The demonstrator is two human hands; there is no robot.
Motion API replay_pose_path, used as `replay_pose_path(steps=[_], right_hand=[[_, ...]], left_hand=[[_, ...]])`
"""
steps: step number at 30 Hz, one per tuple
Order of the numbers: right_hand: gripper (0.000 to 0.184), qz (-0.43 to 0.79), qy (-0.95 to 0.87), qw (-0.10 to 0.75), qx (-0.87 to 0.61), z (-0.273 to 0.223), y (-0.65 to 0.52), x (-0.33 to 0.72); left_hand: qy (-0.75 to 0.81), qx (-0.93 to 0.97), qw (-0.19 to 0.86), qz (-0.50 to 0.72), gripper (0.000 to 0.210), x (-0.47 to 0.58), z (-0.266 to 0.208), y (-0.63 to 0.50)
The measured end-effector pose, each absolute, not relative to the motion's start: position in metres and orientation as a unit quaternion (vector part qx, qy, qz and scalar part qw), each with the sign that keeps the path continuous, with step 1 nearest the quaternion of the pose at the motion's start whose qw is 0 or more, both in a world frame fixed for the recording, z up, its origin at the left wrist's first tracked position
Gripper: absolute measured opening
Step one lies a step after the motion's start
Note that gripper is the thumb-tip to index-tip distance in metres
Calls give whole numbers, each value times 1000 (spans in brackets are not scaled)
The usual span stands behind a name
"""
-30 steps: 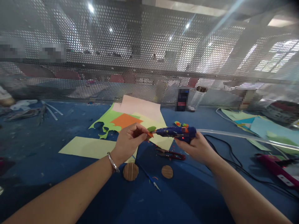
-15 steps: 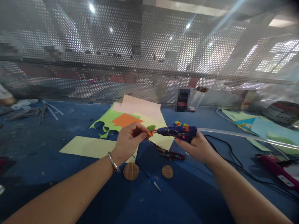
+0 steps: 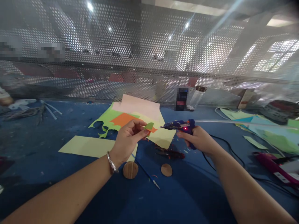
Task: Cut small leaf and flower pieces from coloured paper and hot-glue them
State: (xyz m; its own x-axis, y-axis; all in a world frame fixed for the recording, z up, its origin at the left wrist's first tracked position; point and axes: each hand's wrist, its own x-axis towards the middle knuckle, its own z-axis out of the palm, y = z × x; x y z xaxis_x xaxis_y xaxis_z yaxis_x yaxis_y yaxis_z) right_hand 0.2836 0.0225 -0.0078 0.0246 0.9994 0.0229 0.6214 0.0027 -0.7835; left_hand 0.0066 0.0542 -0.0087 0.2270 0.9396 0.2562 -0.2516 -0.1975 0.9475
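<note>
My left hand (image 3: 130, 137) pinches a small green and orange paper piece (image 3: 149, 126) between thumb and fingers. In my right hand (image 3: 198, 138) is a blue glue gun (image 3: 179, 125), its red light lit and a long clear glue stick (image 3: 217, 121) running out of its back. The nozzle points left at the paper piece, a short gap away from it. Beneath the hands lie dark red-handled pliers (image 3: 171, 153), a thin blue stick with a pale tip (image 3: 147, 172), and two round wooden discs (image 3: 130, 170), (image 3: 166, 170).
Green, orange, pink and pale yellow paper sheets (image 3: 142, 104) lie behind my left hand, a pale strip (image 3: 86, 146) nearer. To the right are a black cord (image 3: 230, 146), a magenta power strip (image 3: 273, 168) and more paper (image 3: 263, 127). A perforated metal screen (image 3: 140, 46) borders the blue table (image 3: 93, 193).
My right hand has drawn the glue gun slightly right, so its nozzle has come away from the paper piece. My left hand stays nearly in place, still pinching the paper.
</note>
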Motion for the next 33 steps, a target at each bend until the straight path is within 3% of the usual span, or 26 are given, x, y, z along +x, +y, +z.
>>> replay_pose_path(steps=[3,5,12,17,21,24,26,33], right_hand=[[47,378,-542,351,-663,-15,30,293],[46,419,-507,329,-678,-21,35,297],[55,394,-510,245,-724,-38,44,308],[62,272,-547,206,-764,-26,39,311],[44,31,-609,239,-756,-10,27,289],[36,142,-695,345,-615,-7,17,258],[35,193,-717,363,-563,-9,11,240],[21,192,-766,365,-493,-18,6,220]], left_hand=[[333,540,576,515,26,6,-12,55],[349,525,596,498,27,6,-14,56],[365,494,633,471,24,6,-19,55],[375,481,651,452,28,7,-20,54],[374,487,654,441,33,10,-21,50],[365,503,656,428,36,11,-21,47],[360,510,658,422,37,12,-22,46],[367,525,655,400,37,15,-24,45]])
